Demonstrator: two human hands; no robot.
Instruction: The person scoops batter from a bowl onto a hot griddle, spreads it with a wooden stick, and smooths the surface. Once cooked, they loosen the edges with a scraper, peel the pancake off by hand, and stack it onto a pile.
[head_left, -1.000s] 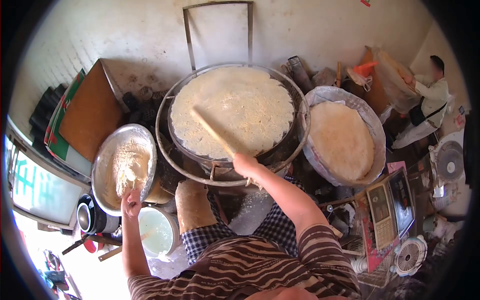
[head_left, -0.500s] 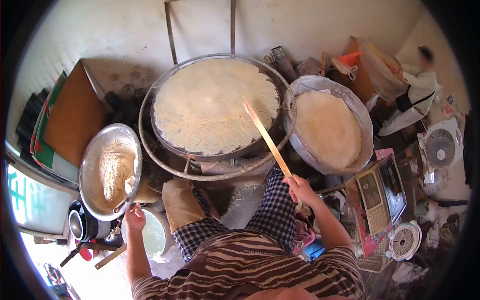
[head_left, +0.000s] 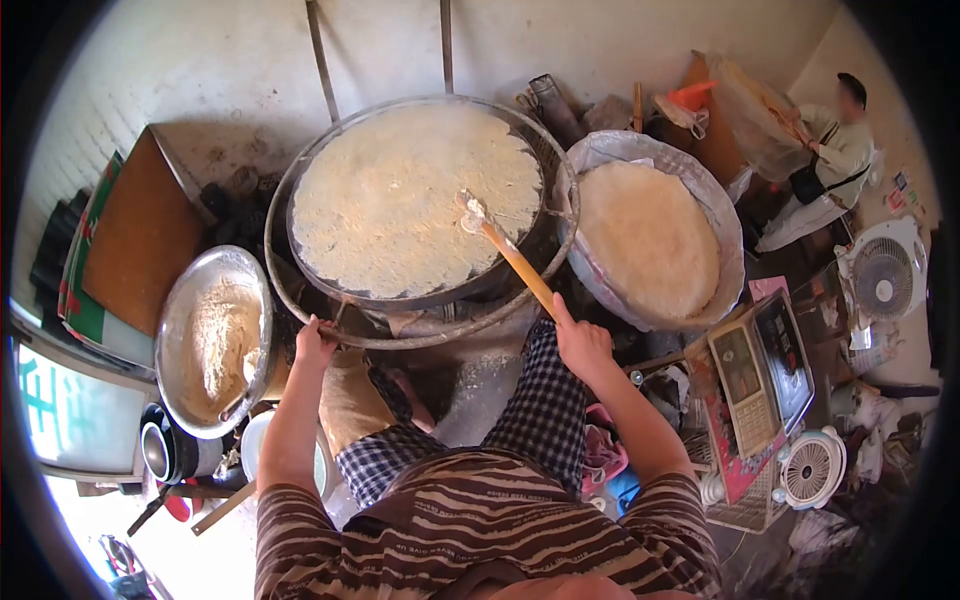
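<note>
Your right hand (head_left: 582, 342) grips the stick (head_left: 510, 255), tip on the fully spread pancake (head_left: 410, 195) at its three o'clock edge; your left hand (head_left: 313, 345) holds the griddle rim (head_left: 290, 300). Lifting it off remains.

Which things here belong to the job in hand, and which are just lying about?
In use: wooden stick in right hand; round griddle with flatbread; left hand at its ring; batter bowl; basket of finished flatbreads.

Lying about: fans, scale, wooden board.
</note>
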